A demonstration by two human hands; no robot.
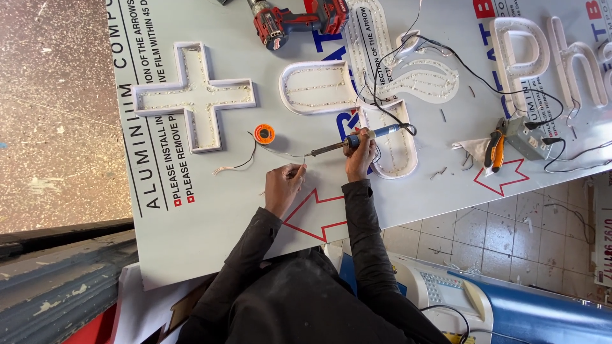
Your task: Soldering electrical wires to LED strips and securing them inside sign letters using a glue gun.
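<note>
Fingers (364, 139) of the right hand (360, 156) are clamped around a blue-handled soldering iron (357, 141); those of the left hand (284, 185) are pinched together on a thin wire (280, 153). Both are held over a white printed aluminium sheet (210, 216) serving as worktop, with white cross-shaped channel lettering (194, 95) laid on it, above a speckled floor (57, 114).

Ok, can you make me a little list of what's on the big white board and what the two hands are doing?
surface: white panel with printed text and red arrows
right hand: grips a blue-handled soldering iron, tip pointing left
left hand: pinches a thin wire near the iron's tip
between the hands and the cross: orange solder spool
sign shapes: white cross, letter shells with light strips inside
top edge: red cordless drill
right side: orange-handled pliers
</note>
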